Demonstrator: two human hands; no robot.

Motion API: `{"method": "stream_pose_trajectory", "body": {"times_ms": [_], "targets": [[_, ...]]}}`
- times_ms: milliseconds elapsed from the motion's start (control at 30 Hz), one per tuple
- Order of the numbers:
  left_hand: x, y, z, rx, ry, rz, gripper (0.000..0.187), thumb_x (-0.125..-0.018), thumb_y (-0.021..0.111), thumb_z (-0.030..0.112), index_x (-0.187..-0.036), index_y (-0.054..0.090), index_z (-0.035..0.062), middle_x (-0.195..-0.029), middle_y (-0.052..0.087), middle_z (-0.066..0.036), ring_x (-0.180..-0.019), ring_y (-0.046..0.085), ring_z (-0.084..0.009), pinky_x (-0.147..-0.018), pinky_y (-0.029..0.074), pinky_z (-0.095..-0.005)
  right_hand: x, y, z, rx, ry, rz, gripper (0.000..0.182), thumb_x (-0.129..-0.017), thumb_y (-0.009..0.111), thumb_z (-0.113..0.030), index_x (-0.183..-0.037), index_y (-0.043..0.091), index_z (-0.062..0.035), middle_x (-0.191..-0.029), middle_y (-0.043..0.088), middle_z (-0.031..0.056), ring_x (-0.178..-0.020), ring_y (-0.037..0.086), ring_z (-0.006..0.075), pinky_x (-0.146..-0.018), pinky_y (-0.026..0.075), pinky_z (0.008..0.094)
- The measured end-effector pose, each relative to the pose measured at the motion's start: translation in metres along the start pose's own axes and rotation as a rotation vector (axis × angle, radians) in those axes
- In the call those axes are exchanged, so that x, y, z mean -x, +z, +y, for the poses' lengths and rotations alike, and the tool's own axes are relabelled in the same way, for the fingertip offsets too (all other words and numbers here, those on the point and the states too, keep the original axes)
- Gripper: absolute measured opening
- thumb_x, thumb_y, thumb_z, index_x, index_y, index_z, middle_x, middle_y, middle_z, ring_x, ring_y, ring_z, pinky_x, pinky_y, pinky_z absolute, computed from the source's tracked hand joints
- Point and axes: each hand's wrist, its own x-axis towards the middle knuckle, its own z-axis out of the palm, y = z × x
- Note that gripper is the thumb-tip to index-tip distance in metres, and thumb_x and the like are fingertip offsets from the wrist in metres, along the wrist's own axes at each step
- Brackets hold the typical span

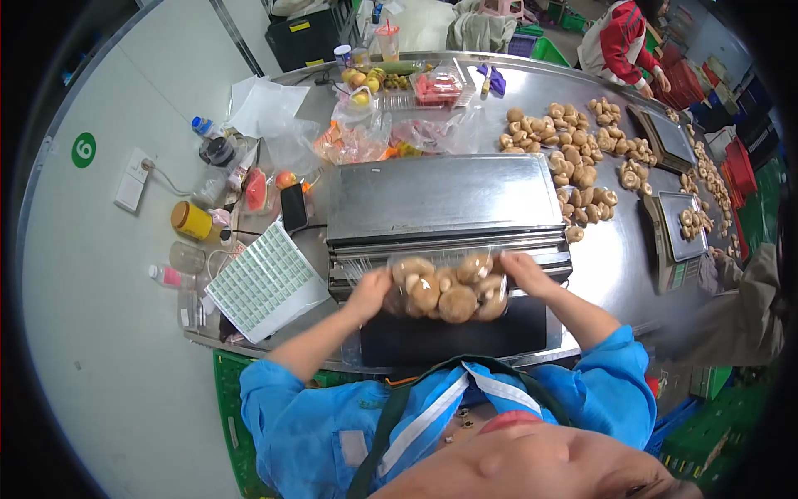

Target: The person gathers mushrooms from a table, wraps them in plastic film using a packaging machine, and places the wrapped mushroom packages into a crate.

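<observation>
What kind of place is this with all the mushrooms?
It looks like a packing room, maybe for a food shop. There are mushrooms heaped on a metal table, a weighing scale, and a sheet of stickers that could be labels.

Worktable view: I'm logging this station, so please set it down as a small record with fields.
Held: film-wrapped mushroom pack
Left hand: at the pack's left end
Right hand: at its right end
Beyond the pack: metal-topped machine
Left side: phone, printed sheet
Right side: loose mushrooms, nearer scale with mushrooms on it
Co-worker: upper right, red-and-white top
</observation>
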Motion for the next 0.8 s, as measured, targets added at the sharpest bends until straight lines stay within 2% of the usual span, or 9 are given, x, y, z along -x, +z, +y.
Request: {"method": "stream_pose_trajectory", "body": {"times_ms": [133, 200, 300, 333, 400, 533, 600, 667, 800], "targets": [[0.036, 0.014, -0.077, 0.076, -0.204, -0.052, 0.043, -0.094, 0.039, 0.037, -0.081, 0.057, 0.0004, -0.065, 0.057, -0.003, -0.056, 0.055, -0.0118, -0.048, 0.046, -0.0247, 0.058, 0.025, 0.019, -0.187, 0.553, -0.084, 0.041, -0.093, 0.042, -0.035, -0.098, 0.061, 0.0009, -0.080, 0.062, 0.0048, -0.073, 0.053, 0.0100, -0.067, 0.045, 0.0273], [0.056, 0.013, -0.088, -0.265, 0.146, 0.002, 0.039, -0.093, 0.042, 0.034, -0.085, 0.058, -0.0003, -0.064, 0.058, -0.005, -0.056, 0.055, -0.0113, -0.048, 0.045, -0.0251, 0.079, 0.038, 0.064, 0.195, 0.194, 0.093, 0.026, -0.088, 0.054, -0.023, -0.091, 0.062, 0.0016, -0.073, 0.062, 0.0047, -0.067, 0.057, 0.0146, -0.063, 0.045, 0.0302], [0.076, 0.008, -0.108, -0.070, 0.129, 0.106, 0.034, -0.092, 0.045, 0.032, -0.074, 0.056, 0.0053, -0.063, 0.057, -0.007, -0.056, 0.054, -0.0110, -0.048, 0.042, -0.0244, 0.112, 0.064, 0.061, 0.376, 0.114, 0.376, 0.020, -0.086, 0.054, -0.016, -0.083, 0.059, 0.0029, -0.068, 0.060, 0.0040, -0.064, 0.056, 0.0129, -0.059, 0.044, 0.0276], [0.088, 0.007, -0.105, -0.078, 0.125, 0.097, 0.034, -0.092, 0.045, 0.032, -0.074, 0.056, 0.0053, -0.063, 0.057, -0.007, -0.056, 0.054, -0.0110, -0.048, 0.042, -0.0244, 0.119, 0.067, 0.074, -0.003, 0.275, 0.434, 0.021, -0.087, 0.052, -0.018, -0.073, 0.056, -0.0022, -0.059, 0.054, 0.0020, -0.053, 0.050, 0.0106, -0.049, 0.038, 0.0237], [0.114, 0.011, -0.093, 0.653, -0.244, 0.038, 0.034, -0.091, 0.047, 0.033, -0.072, 0.054, 0.0052, -0.054, 0.049, -0.004, -0.045, 0.047, -0.0115, -0.043, 0.038, -0.0254, 0.139, 0.059, 0.079, -0.496, 0.365, 0.472, 0.026, -0.090, 0.048, -0.023, -0.067, 0.051, -0.0090, -0.051, 0.044, -0.0014, -0.044, 0.040, 0.0077, -0.042, 0.029, 0.0215], [0.173, 0.007, -0.207, 0.345, -0.582, -0.127, 0.034, -0.091, 0.046, 0.035, -0.072, 0.053, 0.0079, -0.050, 0.046, -0.003, -0.042, 0.044, -0.0141, -0.039, 0.034, -0.0284, 0.215, 0.068, 0.137, -0.295, 0.604, 0.112, 0.023, -0.090, 0.049, -0.029, -0.081, 0.055, -0.0078, -0.062, 0.051, 0.0009, -0.051, 0.047, 0.0100, -0.043, 0.034, 0.0224], [0.157, 0.038, -0.265, 0.133, -0.336, -0.169, 0.032, -0.090, 0.046, 0.033, -0.074, 0.054, 0.0073, -0.056, 0.047, -0.003, -0.047, 0.045, -0.0141, -0.042, 0.036, -0.0285, 0.205, 0.111, 0.174, -0.541, 0.821, 0.265, 0.024, -0.086, 0.054, -0.026, -0.094, 0.059, -0.0043, -0.078, 0.060, 0.0083, -0.069, 0.059, 0.0153, -0.056, 0.047, 0.0250], [0.139, 0.080, -0.245, 0.105, -0.100, -0.300, 0.029, -0.090, 0.046, 0.031, -0.077, 0.055, 0.0068, -0.061, 0.049, -0.004, -0.051, 0.047, -0.0142, -0.046, 0.037, -0.0286, 0.169, 0.135, 0.104, -0.817, 0.821, 0.001, 0.030, -0.084, 0.056, -0.024, -0.102, 0.059, -0.0013, -0.092, 0.062, 0.0119, -0.085, 0.061, 0.0191, -0.074, 0.049, 0.0280], [0.131, 0.126, -0.159, 0.363, 0.032, -0.465, 0.025, -0.089, 0.046, 0.027, -0.082, 0.057, 0.0057, -0.071, 0.053, -0.004, -0.061, 0.050, -0.0142, -0.052, 0.040, -0.0288, 0.138, 0.151, 0.070, -0.515, 0.354, -0.528, 0.031, -0.083, 0.056, -0.022, -0.106, 0.056, -0.0014, -0.097, 0.061, 0.0113, -0.089, 0.060, 0.0203, -0.079, 0.048, 0.0298]]}}
